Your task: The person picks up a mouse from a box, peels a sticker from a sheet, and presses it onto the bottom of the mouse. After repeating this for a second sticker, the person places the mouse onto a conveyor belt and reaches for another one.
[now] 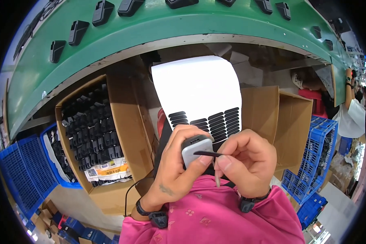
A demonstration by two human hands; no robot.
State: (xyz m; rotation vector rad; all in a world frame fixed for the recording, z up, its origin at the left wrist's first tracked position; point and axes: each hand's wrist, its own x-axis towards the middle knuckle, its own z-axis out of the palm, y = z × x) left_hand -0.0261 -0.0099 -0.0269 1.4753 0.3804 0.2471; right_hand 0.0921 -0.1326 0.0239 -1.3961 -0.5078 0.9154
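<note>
My left hand (pixel 175 162) is wrapped round a small device with a pale grey face (pixel 188 157) and a black end with a port in it. From the right, my right hand (pixel 250 162) pinches a narrow black strip (pixel 206 153) between thumb and forefinger. The strip's free end lies over the grey face, but whether it sticks there I cannot tell. A thin greyish stick-like piece (pixel 217 175) points down beside my right thumb; its upper part is hidden. Beyond my hands, a white sheet (pixel 197 85) bears rows of similar black strips (pixel 217 126) at its near end.
At left, an open cardboard box (pixel 130 134) holds many black devices (pixel 91 138). Another cardboard box (pixel 295 130) and blue crates (pixel 309 158) stand at right. Across the far side runs a green bench (pixel 232 26) with several black devices (pixel 103 12). Another person (pixel 351 114) is at far right.
</note>
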